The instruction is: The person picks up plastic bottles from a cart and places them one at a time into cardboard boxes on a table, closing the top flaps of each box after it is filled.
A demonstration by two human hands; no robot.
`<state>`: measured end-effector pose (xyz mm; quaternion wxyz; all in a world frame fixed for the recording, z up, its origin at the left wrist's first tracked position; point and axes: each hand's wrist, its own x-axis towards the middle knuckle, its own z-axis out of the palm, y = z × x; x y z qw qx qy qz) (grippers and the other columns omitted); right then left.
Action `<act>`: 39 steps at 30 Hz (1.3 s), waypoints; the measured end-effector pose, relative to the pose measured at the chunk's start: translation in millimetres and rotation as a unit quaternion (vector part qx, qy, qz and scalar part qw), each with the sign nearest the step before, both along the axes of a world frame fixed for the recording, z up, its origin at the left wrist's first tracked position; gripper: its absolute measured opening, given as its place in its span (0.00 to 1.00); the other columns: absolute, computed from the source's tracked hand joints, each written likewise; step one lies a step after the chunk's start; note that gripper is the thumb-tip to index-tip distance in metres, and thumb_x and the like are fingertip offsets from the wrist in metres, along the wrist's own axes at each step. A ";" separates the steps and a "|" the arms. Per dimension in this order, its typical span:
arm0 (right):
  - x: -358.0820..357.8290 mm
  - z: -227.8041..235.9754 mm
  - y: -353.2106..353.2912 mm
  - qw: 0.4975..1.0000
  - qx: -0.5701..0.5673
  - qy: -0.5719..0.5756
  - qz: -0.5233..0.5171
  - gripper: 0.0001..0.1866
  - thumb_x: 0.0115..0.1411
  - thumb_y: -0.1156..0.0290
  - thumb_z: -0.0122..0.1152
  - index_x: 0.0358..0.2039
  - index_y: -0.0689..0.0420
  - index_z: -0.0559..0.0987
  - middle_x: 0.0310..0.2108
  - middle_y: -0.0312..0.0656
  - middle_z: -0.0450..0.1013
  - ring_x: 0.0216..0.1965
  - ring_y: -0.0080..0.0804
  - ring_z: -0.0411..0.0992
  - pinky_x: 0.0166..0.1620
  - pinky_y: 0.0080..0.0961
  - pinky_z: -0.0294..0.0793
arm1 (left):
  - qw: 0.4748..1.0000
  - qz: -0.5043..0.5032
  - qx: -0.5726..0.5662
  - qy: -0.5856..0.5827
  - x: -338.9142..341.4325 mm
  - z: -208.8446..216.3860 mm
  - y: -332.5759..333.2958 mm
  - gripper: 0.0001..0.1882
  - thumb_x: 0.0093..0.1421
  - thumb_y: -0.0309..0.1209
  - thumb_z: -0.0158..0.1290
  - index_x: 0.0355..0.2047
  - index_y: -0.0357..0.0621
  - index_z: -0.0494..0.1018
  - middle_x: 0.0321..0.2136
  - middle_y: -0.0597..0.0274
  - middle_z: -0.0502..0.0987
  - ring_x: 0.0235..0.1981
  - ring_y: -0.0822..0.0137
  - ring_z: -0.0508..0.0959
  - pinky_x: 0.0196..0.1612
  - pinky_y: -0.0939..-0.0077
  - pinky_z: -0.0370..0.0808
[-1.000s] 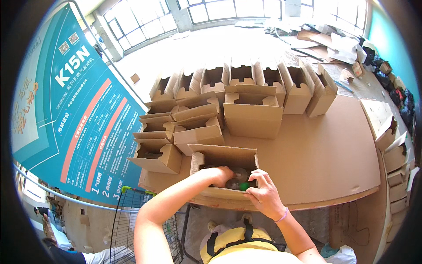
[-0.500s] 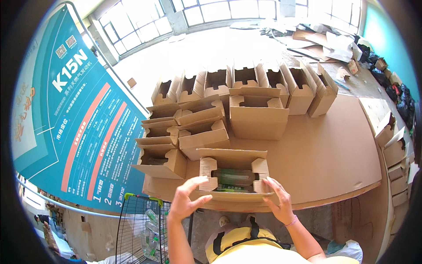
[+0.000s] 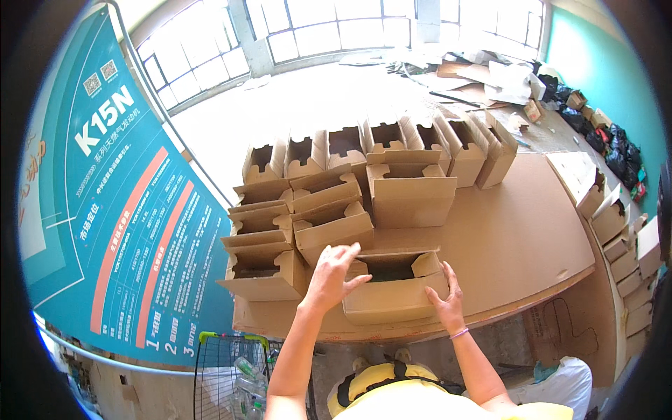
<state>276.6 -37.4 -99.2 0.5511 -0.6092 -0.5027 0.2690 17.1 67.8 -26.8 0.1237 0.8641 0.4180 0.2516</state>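
A small brown cardboard box [image 3: 388, 303] stands with its top open at the near edge of the table, between my two hands. Something dark green shows faintly in its shaded inside. At the box's left end is my left hand [image 3: 330, 278], fingers stretched out and thumb spread apart over the rim. My right hand [image 3: 449, 299] clasps the right end, with the thumb on the front face and the fingers along the side. Just left and behind are more open boxes of the same kind, the closest being a box [image 3: 262, 285] by my left wrist.
A row of open boxes [image 3: 343, 143] lines the back of the cardboard-covered table [image 3: 518, 231]. On the left stands a tall teal banner [image 3: 133, 210]. Below it a black wire cart [image 3: 231, 378] holds clear bottles. Flattened cardboard [image 3: 490, 77] and black bags [image 3: 616, 150] lie at the far right.
The box between my hands has tipped, so its front face shows more and the green bottle inside less. My hands have come onto its ends. The whole view has shifted slightly.
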 end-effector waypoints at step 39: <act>-26.2 11.1 58.7 0.927 -0.313 0.143 0.147 0.40 0.59 0.45 0.57 0.65 0.56 0.61 0.63 0.46 0.60 0.64 0.38 0.59 0.54 0.40 0.74 | 0.978 -0.061 -0.193 0.058 -89.4 -27.0 1.0 0.71 0.32 0.50 0.73 0.69 0.49 0.39 0.68 0.38 0.31 0.69 0.41 0.44 0.67 0.58 0.54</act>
